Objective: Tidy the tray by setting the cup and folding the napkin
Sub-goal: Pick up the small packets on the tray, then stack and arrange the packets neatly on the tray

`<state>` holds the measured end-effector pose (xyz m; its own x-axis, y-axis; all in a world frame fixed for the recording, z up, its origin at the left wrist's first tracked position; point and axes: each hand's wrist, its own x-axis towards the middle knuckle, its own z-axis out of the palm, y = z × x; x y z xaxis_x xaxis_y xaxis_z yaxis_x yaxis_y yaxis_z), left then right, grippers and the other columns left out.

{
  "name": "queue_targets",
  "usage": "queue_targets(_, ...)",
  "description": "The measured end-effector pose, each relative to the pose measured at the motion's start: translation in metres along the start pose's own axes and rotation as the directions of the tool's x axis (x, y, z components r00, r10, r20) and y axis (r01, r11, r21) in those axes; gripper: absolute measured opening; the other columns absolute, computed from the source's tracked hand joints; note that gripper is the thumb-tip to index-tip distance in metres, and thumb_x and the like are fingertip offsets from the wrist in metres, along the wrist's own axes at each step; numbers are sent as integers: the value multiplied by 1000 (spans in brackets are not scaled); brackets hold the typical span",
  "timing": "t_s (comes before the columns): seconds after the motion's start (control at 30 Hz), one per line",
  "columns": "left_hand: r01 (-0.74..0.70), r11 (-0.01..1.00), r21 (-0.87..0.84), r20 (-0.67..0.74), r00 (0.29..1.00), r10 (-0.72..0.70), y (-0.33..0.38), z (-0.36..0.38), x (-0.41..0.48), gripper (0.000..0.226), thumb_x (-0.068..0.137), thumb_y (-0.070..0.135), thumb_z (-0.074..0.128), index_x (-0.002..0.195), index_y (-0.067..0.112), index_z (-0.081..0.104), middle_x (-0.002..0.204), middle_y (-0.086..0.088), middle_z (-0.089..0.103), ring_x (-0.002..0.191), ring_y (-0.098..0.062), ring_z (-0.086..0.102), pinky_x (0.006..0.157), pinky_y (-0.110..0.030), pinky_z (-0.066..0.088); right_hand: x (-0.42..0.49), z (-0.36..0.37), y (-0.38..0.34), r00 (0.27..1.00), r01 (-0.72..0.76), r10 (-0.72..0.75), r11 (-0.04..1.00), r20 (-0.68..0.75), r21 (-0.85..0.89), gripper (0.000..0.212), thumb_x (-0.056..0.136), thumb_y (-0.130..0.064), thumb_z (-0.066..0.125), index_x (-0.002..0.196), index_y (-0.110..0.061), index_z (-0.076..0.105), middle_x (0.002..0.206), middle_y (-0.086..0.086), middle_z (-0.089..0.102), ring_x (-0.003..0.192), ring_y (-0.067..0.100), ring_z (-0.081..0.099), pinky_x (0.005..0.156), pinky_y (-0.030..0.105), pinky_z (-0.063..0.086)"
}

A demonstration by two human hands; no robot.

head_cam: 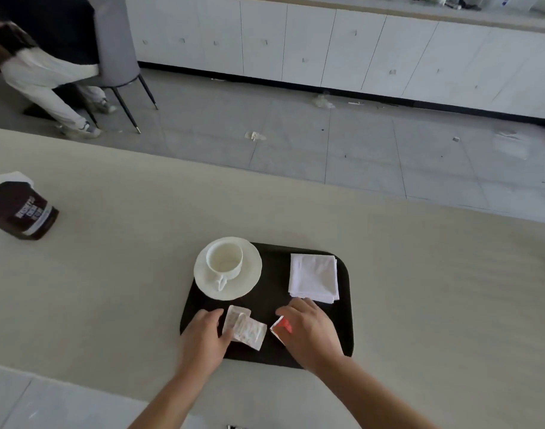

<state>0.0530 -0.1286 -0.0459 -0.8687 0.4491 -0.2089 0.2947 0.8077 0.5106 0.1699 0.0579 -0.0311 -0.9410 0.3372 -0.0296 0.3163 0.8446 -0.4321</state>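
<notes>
A pale tabletop (116,274) runs in front of me, with grey floor tiles and a row of white cabinets beyond it. On it lies a dark tray (345,308), and the cup (224,261) stands upright on its saucer (249,274) at the tray's far left corner, handle turned toward me; the saucer's left rim overhangs the tray edge. The napkin (314,278) sits at the far right of the tray as a neat folded square. Judging by that, both named steps look done, and I am on the leftovers along the near edge.

My left hand (206,332) rests on the near left of the tray, fingers closed lightly against the edge of two pale sachets (245,328) that overlap each other. My right hand (311,329) curls over a small red-and-white packet (280,328), pinching it between thumb and fingers. The next move, as I judge it, calls for gathering these small packets together, sliding them flat without nudging the saucer just beyond them.

The packet in my right hand is mostly covered by my fingers, and the print on the sachets is too blurred to read. A dark paper bag (20,212) lies well apart at the left, partly cut off by the frame. A seated person (42,72) at the far left is only partly in view.
</notes>
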Motion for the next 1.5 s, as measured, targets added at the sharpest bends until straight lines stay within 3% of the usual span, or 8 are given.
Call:
queue_targets(0.17, 2, 999, 55, -15, 1000, -1, 13, 6, -4, 23, 80, 25, 71, 101, 14, 69, 84, -2, 56, 73, -22, 59, 60, -29, 41, 6, 25, -22, 987, 112, -90, 979, 131, -172, 47, 83, -62, 57, 117, -28, 61, 110, -5, 57, 104, 21, 48, 94, 38, 39)
queue_targets(0.53, 48, 989, -141, -24, 998, -52, 34, 21, -3, 17, 92, 24, 60, 104, 17, 69, 83, 3, 65, 78, -12, 59, 69, -28, 49, -6, 22, 5, 997, -22, 32, 989, 64, -145, 15, 92, -35, 58, 95, -26, 70, 100, -6, 58, 98, 20, 50, 95, 38, 44)
queue_targets(0.67, 159, 959, -235, -39, 984, -173, 38, 24, -1, 23, 91, 19, 61, 113, 14, 68, 95, 0, 72, 90, -17, 64, 71, -27, 46, -7, 19, 0, 997, -61, 65, 994, 43, -92, 32, 87, -54, 53, 101, -29, 68, 99, -11, 59, 101, 16, 49, 96, 33, 39)
queue_targets(0.8, 207, 943, -260, 18, 978, -210, 43, 18, 5, 19, 86, 30, 68, 99, 17, 70, 82, 9, 69, 79, -10, 64, 63, -23, 43, 4, 22, -14, 991, -70, 88, 982, 99, -175, 50, 82, -65, 51, 111, -26, 64, 107, -5, 58, 106, 20, 46, 101, 38, 33)
queue_targets(1.1, 276, 910, -310, 71, 961, -268, 39, 6, 6, 9, 75, 18, 68, 75, 26, 64, 67, 10, 67, 62, -10, 64, 61, -34, 55, 8, 20, -12, 978, -175, 184, 981, 103, -90, 15, 93, -38, 57, 98, -28, 67, 103, -6, 63, 103, 20, 52, 101, 37, 35)
queue_targets(1.27, 39, 992, -121, -225, 972, -66, 44, -3, 1, 12, 74, 12, 68, 74, 23, 62, 66, 8, 59, 58, -9, 53, 50, -27, 36, 3, 20, -8, 985, -167, 168, 985, 31, -46, 11, 91, -34, 56, 94, -30, 67, 95, -11, 63, 95, 15, 52, 97, 35, 39)
queue_targets(1.37, -101, 994, -32, -112, 989, 96, 60, 6, -5, 4, 81, 22, 67, 85, 21, 67, 77, 6, 61, 65, -14, 58, 56, -28, 46, 1, 21, -11, 987, -150, 152, 988, 48, -39, 21, 91, -46, 56, 105, -33, 65, 103, -12, 62, 102, 14, 51, 100, 35, 37)
queue_targets(1.5, 10, 976, -217, -26, 1000, -16, 61, 15, -9, 9, 83, 39, 68, 87, 32, 70, 77, 14, 65, 73, -5, 62, 59, -16, 44, 3, 24, -14, 985, -117, 133, 982, 108, -146, 40, 85, -59, 56, 114, -31, 59, 109, -6, 60, 107, 21, 51, 104, 41, 34)
